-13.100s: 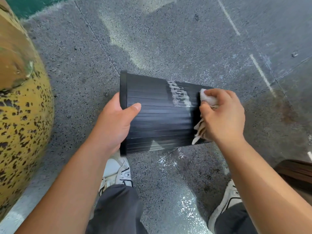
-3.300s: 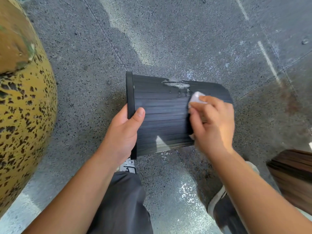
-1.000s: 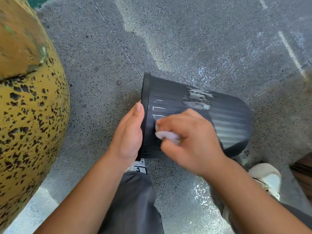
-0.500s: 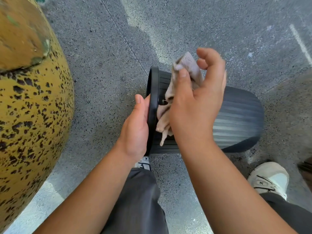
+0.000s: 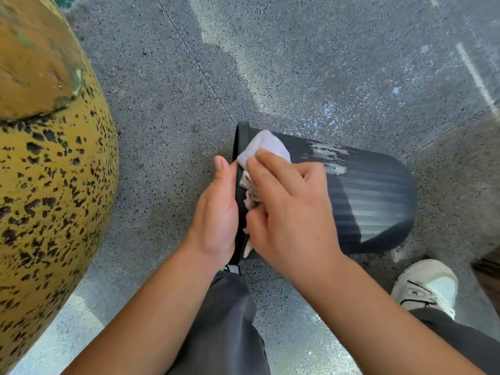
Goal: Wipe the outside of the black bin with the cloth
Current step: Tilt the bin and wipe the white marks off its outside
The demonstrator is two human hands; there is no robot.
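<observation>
The black ribbed bin [image 5: 373, 201] is held on its side above the floor, its rim to the left and its base to the right. A whitish smear [image 5: 326, 155] marks its upper side. My left hand [image 5: 216, 212] grips the rim, thumb up along the rim's edge. My right hand [image 5: 289, 212] presses a pale cloth [image 5: 263, 147] against the bin's wall just right of the rim. Part of the cloth bunches out above my fingers; the rest is hidden under my palm.
A large yellow sphere with black speckles [image 5: 48, 171] bulges in at the left. The floor [image 5: 311, 63] is grey speckled stone with painted lines. My white shoe [image 5: 427, 288] stands at the lower right, and a dark brown object [image 5: 487, 263] touches the right edge.
My right hand, lifted off the bin with the cloth dangling half a second ago, has come back down and presses the cloth on the wall near the rim. The left hand keeps its grip.
</observation>
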